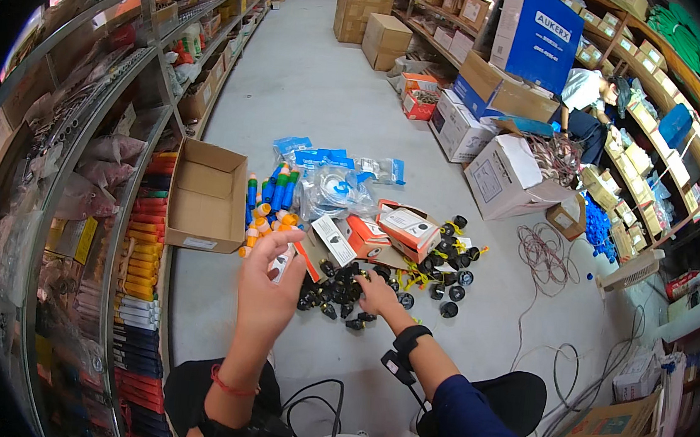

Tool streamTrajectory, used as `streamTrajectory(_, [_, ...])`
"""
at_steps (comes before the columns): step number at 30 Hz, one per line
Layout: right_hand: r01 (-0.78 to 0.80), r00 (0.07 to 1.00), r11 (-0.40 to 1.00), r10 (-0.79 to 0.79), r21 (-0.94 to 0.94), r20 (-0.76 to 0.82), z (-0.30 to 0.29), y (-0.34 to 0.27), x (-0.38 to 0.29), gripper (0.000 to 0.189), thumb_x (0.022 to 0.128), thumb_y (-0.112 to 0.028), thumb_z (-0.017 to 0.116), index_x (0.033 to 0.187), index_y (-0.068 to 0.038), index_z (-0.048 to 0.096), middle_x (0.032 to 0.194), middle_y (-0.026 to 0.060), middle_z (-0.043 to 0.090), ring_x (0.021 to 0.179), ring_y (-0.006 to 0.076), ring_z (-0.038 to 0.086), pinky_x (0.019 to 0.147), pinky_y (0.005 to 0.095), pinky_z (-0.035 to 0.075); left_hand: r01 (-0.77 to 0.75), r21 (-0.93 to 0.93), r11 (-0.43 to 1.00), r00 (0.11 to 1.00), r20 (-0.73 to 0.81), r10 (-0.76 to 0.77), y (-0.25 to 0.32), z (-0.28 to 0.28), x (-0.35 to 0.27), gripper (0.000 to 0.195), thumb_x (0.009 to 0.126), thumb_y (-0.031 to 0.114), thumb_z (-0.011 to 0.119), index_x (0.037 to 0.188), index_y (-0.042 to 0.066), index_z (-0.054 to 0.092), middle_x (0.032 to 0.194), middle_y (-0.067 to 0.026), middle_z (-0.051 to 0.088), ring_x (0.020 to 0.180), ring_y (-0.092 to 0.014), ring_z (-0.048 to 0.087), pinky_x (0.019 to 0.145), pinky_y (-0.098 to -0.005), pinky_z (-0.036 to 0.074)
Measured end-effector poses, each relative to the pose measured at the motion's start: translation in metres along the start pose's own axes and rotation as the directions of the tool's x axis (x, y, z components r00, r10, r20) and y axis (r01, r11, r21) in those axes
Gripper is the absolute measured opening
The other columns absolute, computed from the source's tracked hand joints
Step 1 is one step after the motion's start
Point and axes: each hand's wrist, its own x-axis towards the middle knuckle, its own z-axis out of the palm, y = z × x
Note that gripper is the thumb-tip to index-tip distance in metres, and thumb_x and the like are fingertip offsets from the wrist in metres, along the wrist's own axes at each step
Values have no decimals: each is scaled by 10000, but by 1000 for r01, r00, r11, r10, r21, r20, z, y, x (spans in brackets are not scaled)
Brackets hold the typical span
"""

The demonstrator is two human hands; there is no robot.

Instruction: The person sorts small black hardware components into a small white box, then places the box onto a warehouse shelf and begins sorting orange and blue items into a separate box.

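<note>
My left hand (269,280) is raised beside an open orange-and-white carton (334,241), with its thumb and fingers curved. Part of a printed white panel shows through the gap between them; whether the hand touches it, I cannot tell. My right hand (379,295) reaches down into a heap of small black parts (336,289), some with brass-coloured tips. Its fingertips are among the parts, and any grip there is hidden. More round black parts (453,293), some with yellow pieces attached, lie loose to the right. Two more orange-and-white cartons (410,229) sit just behind.
An open cardboard box (207,196) stands left, beside blue-green and orange cylindrical pieces (281,187). Clear plastic bags (336,192) lie beyond. Metal shelving (138,137) lines the left. Cartons (497,175) and coiled wire (546,257) occupy the right, where another person (584,108) bends at shelves.
</note>
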Motion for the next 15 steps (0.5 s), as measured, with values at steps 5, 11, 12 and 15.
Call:
streamTrajectory(5, [-17, 1000, 998, 16, -64, -17, 0, -22, 56, 522, 534, -135, 547, 1025, -236, 402, 1180, 166, 151, 1022, 303, 282, 768, 363, 338, -43, 58, 997, 999, 1, 43, 0, -1, 14, 187, 705, 43, 445, 890, 24, 465, 890, -55, 476, 876, -131, 426, 698, -249, 375])
streamTrajectory(11, [-119, 980, 992, 123, -38, 157, 0, -25, 103, 458, 532, -189, 556, 967, -309, 476, 1224, 171, -3, 1107, 334, 119, 870, 374, 188, -38, 45, 998, 998, -40, 40, -4, -3, 31, 188, 647, 30, 459, 834, 43, 483, 857, -44, 464, 799, -129, 437, 614, -234, 357])
streamTrajectory(12, [-153, 974, 987, 158, -39, 165, 2, -22, 106, 460, 528, -197, 557, 966, -313, 476, 1224, 173, -6, 1110, 335, 111, 873, 380, 180, -37, 56, 998, 999, -33, 39, -5, -5, 32, 186, 647, 29, 454, 830, 42, 484, 864, -45, 462, 796, -136, 439, 620, -245, 356])
streamTrajectory(15, [-180, 972, 983, 181, -19, 151, 7, -7, 117, 482, 480, -273, 602, 948, -296, 490, 1187, 231, 55, 1068, 393, 140, 858, 382, 210, -27, 51, 998, 999, -40, 29, -7, -7, 36, 180, 649, 32, 453, 825, 42, 484, 874, -47, 459, 815, -142, 438, 633, -250, 357])
